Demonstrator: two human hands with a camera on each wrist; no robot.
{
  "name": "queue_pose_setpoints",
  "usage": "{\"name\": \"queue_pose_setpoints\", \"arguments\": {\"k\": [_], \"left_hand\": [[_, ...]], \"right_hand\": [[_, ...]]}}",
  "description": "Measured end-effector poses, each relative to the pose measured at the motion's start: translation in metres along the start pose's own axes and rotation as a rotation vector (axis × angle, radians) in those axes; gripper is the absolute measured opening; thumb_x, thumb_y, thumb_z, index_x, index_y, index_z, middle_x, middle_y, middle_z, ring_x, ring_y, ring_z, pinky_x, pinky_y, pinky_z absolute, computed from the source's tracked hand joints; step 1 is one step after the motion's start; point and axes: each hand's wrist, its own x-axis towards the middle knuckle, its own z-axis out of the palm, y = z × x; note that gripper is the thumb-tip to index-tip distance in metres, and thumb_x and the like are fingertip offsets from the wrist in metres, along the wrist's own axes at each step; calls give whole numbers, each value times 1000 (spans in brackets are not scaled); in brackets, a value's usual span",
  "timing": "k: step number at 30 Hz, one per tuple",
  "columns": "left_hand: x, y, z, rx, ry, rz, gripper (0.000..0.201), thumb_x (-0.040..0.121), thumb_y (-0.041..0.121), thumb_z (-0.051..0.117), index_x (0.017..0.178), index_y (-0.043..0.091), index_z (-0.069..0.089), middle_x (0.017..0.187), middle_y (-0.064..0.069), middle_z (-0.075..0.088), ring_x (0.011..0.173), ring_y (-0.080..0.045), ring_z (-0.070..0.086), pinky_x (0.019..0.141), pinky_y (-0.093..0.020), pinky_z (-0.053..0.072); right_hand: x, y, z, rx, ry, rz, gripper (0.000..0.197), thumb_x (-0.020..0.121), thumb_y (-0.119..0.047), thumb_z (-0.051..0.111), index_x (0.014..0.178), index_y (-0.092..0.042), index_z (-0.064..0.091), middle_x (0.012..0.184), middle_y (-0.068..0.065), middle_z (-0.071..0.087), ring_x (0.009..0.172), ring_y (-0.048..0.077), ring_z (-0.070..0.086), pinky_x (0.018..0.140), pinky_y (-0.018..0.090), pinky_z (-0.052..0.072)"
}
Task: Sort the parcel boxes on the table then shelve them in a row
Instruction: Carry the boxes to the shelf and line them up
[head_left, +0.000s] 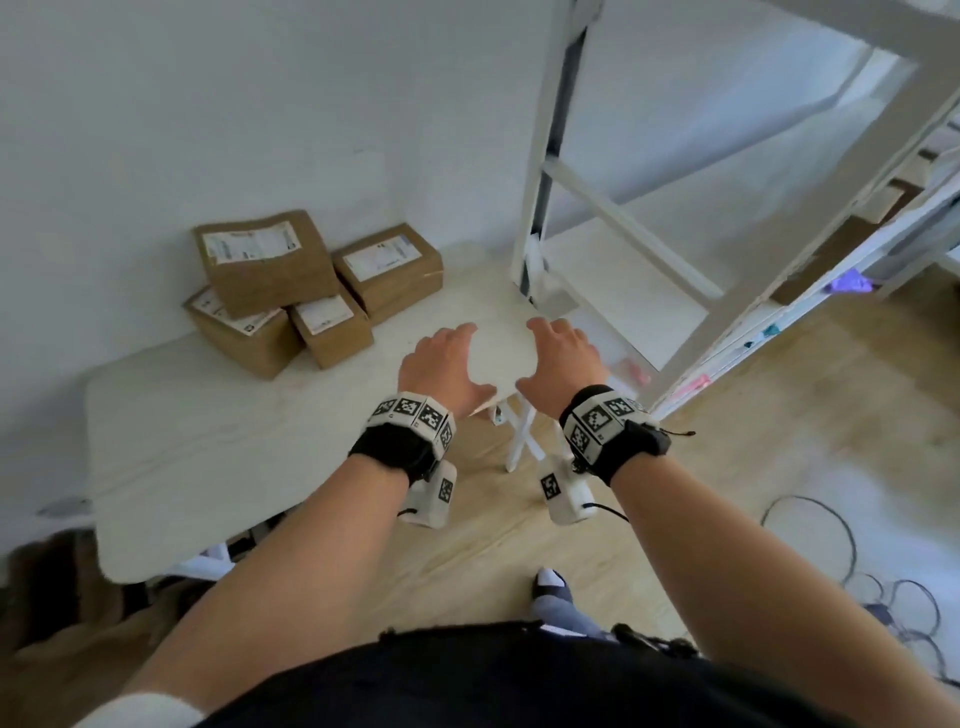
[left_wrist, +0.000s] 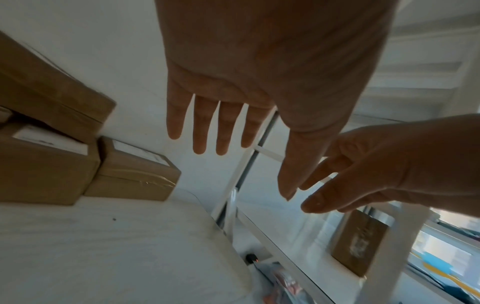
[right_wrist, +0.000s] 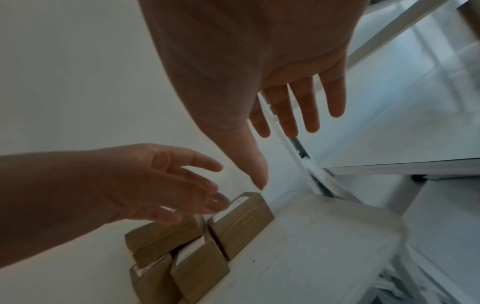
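Cardboard parcel boxes (head_left: 306, 286) are sitting heaped on the bench (head_left: 208, 441), ahead-left of both hands. Left hand (head_left: 441, 366) and right hand (head_left: 563, 364) are reaching, spread wide, empty; take the top box first.

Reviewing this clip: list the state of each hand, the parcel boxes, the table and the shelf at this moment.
left hand: open, fingers spread, holding nothing, above the table.
right hand: open, holding nothing, beside the left.
parcel boxes: four clustered at the table's far corner, one stacked on top, untouched.
table: near part bare.
shelf: nearest level holds no box.
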Motion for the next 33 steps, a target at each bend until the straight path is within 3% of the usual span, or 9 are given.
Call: {"name": "queue_pose_setpoints", "arguments": {"k": [5,12,18,24,27,30,33], "left_hand": [[17,-47,-32,-57,146,-89,88,80,49,74,151,20,29,151,-3,41,136,-26,40,109,-42,38],[64,-136,-72,-79,344,-331,94,76,49,76,150,16,29,148,-7,41,136,-29,37,112,-42,33],[106,-202,-97,-46,317,-556,100,77,52,75,153,19,20,158,-10,25,144,-32,25,117,-47,26],[137,-252,-108,-75,266,-747,100,76,51,74,153,19,17,157,-14,21,140,-36,27,113,-51,32],[147,-268,-103,-147,250,-790,97,80,54,69,153,19,16,156,-16,22,139,-38,30,113,-51,32],[156,-278,-96,-231,259,-838,100,83,56,65,155,19,7,152,-16,28,133,-38,40,106,-50,41],[162,-280,-94,-260,235,-891,108,85,60,62,157,13,-4,154,-16,31,135,-35,40,106,-48,39]], "right_hand": [[41,-50,7,2,2,-89,68,82,-25,70,141,-18,37,134,9,48,123,31,47,100,40,41],[128,-132,26,14,-26,-263,74,82,-23,70,145,-19,31,139,9,45,124,29,47,98,40,42],[211,-200,33,74,-122,-392,76,83,-21,68,148,-18,28,143,11,42,132,31,41,107,45,40],[274,-246,54,106,-170,-473,75,82,-20,64,147,-19,26,130,11,47,117,31,49,95,43,47],[291,-259,64,113,-268,-469,82,80,-25,67,149,-19,23,129,12,47,117,32,49,96,46,47],[301,-266,79,104,-365,-466,93,75,-30,75,149,-22,18,128,12,47,117,32,50,93,46,49],[303,-271,92,128,-435,-449,110,76,-21,76,154,-30,0,129,13,45,109,32,56,87,45,54]]}}
